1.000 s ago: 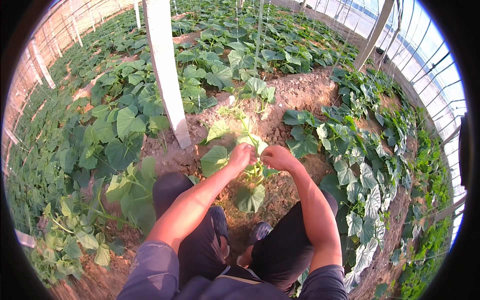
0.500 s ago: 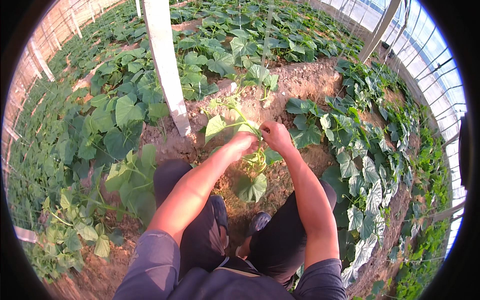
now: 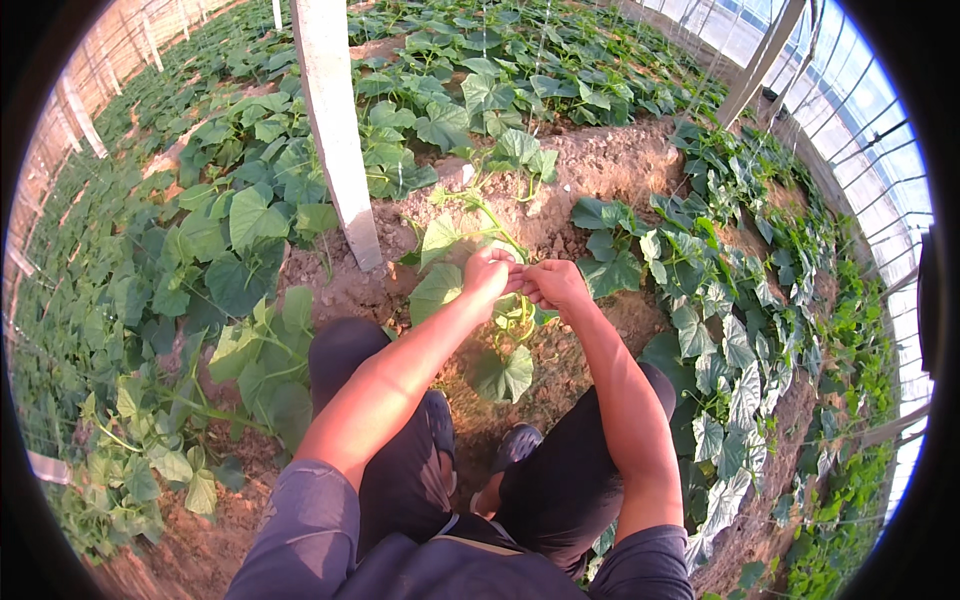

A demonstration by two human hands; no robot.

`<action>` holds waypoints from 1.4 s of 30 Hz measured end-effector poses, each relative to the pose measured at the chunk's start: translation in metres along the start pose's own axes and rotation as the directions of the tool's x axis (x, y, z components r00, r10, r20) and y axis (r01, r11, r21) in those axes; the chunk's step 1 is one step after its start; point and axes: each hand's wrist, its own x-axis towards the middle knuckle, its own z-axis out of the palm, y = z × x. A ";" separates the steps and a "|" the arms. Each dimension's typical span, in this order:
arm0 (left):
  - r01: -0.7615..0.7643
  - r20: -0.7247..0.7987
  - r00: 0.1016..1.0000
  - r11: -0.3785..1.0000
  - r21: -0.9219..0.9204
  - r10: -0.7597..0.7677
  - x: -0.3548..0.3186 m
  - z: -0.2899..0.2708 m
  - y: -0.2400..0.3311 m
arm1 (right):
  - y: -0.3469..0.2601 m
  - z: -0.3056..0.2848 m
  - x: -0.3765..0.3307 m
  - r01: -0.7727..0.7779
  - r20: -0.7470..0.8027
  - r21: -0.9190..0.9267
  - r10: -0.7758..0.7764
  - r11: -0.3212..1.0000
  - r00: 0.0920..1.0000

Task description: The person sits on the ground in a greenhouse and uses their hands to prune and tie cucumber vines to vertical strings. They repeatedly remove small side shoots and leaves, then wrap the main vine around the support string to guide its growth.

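My left hand [image 3: 488, 273] and my right hand [image 3: 556, 284] meet at the fingertips in front of a leafy vine, which looks like a cucumber plant. Both are closed in a pinch; whatever lies between the fingers is too small to make out. The vine's pale green stem [image 3: 503, 226] rises just beyond my fingers, leaning up to the left toward its tip. A broad leaf [image 3: 436, 290] spreads beside my left wrist, and another leaf [image 3: 503, 375] hangs below my hands. My hands hide the middle of the stem.
A pale post [image 3: 338, 140] stands in the soil just left of the vine. Dense rows of similar plants [image 3: 250, 220] grow to the left and ahead, with more plants [image 3: 725, 350] at the right. My shoes [image 3: 516, 446] rest on the ground between rows. A framed translucent wall [image 3: 860, 130] curves along the right.
My hands have moved slightly down the stem, and my right hand has turned flatter, fingertips now touching the left's. The upright strip or string seen above the vine has shifted and shows only faintly.
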 end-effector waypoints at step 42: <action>0.020 0.065 0.997 0.976 0.218 -0.035 -0.006 -0.006 -0.009 | 0.018 -0.003 -0.024 0.383 -0.140 -0.608 -0.568 0.695 0.811</action>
